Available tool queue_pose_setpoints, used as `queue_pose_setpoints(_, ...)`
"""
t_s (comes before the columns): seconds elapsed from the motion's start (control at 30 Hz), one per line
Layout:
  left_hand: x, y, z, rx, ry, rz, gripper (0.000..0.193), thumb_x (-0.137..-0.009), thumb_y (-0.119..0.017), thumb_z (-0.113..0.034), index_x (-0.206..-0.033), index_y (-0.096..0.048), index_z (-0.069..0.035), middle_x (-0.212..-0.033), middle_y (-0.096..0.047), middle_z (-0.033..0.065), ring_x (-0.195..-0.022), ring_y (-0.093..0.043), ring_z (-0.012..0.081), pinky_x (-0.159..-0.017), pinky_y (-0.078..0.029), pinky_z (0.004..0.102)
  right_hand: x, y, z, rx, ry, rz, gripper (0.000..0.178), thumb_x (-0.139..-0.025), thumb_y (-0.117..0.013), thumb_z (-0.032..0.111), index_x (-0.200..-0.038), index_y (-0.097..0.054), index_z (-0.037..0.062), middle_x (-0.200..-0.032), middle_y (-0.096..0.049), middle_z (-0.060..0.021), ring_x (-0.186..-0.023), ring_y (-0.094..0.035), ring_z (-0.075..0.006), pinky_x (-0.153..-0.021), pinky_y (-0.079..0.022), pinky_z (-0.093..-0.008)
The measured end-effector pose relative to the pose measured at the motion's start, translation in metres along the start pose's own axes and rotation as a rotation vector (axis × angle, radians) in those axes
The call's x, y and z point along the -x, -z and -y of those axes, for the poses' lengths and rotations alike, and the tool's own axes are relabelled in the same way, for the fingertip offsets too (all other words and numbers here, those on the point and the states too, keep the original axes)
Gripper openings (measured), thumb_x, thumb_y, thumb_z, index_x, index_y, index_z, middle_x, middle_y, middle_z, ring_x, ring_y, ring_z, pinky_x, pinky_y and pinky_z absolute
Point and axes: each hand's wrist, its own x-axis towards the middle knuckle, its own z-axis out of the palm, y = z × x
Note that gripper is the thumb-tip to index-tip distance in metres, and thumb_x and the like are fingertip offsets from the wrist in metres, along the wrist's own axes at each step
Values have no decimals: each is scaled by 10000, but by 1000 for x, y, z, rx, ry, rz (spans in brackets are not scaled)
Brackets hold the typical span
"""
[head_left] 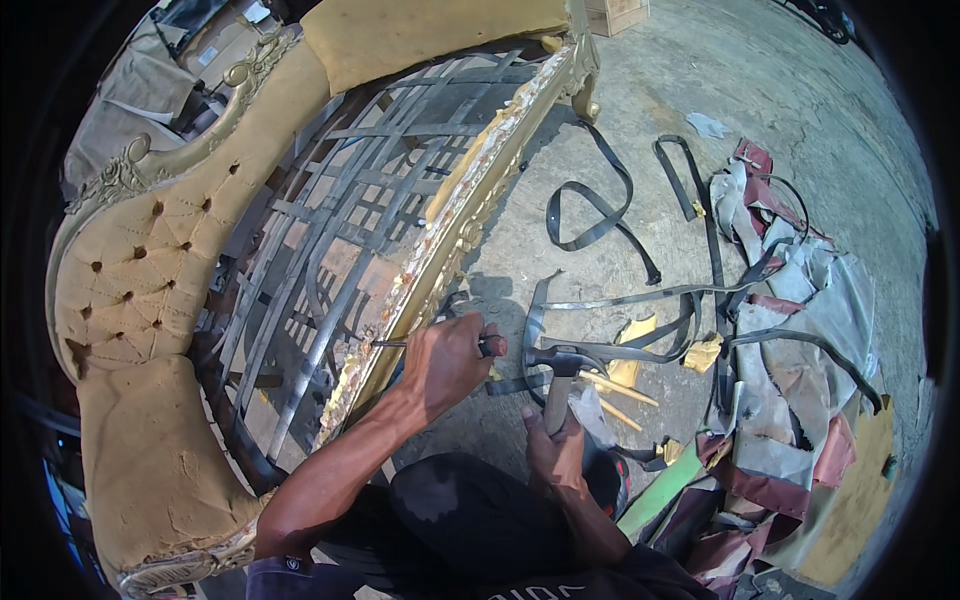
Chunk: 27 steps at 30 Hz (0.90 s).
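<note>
My left hand [447,362] is closed round a screwdriver [493,346] with a dark reddish handle, whose butt sticks out to the right. Its thin metal shaft reaches left to the sofa's front rail, and the tip meets the ragged, stripped upper edge of that rail. In my right hand [556,450] is a hammer [561,385], gripped low on its pale handle. The hammer's head stands just right of the screwdriver's butt, with a small gap between. The carved gold sofa frame [470,232] runs diagonally, its rail covered with torn foam and fabric remnants.
Dark woven webbing [340,215] crosses the seat opening. Tufted tan foam padding [140,255] covers the sofa's left part. Loose black straps [600,215], yellow foam scraps [632,350] and wooden sticks [622,388] lie on the concrete floor. Torn grey and maroon upholstery [785,350] is heaped at right.
</note>
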Motion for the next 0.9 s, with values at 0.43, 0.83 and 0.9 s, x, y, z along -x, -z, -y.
queue_pose_setpoints(0.43, 41, 2, 20, 50, -333, 16, 260, -682, -844, -136, -847, -655, -68, -696, -677, 107, -641, -685, 322, -566, -540, 421, -1, 12, 42, -392, -375, 21, 252, -1000, -695, 146, -884, -497, 41, -585, -543, -34, -398, -496, -98, -380, -390, -267)
queue_pose_setpoints(0.83, 32, 25, -2, 221, -286, -121, 183, -638, -808, -111, -737, -655, -122, -613, -635, 50, -555, -653, 236, -516, -510, 383, -10, 8, 54, -325, -297, 105, 268, -1011, -704, 188, -928, -512, 20, -593, -529, -20, -405, -512, -101, -367, -406, -269)
queue_pose_setpoints(0.9, 36, 26, -3, 162, -334, -134, 181, -637, -806, -118, -735, -654, -126, -614, -637, 52, -554, -653, 233, -515, -508, 385, -8, 9, 50, -332, -274, 123, 283, -1006, -712, 201, -918, -511, 23, -592, -524, -19, -403, -511, -104, -368, -409, -271)
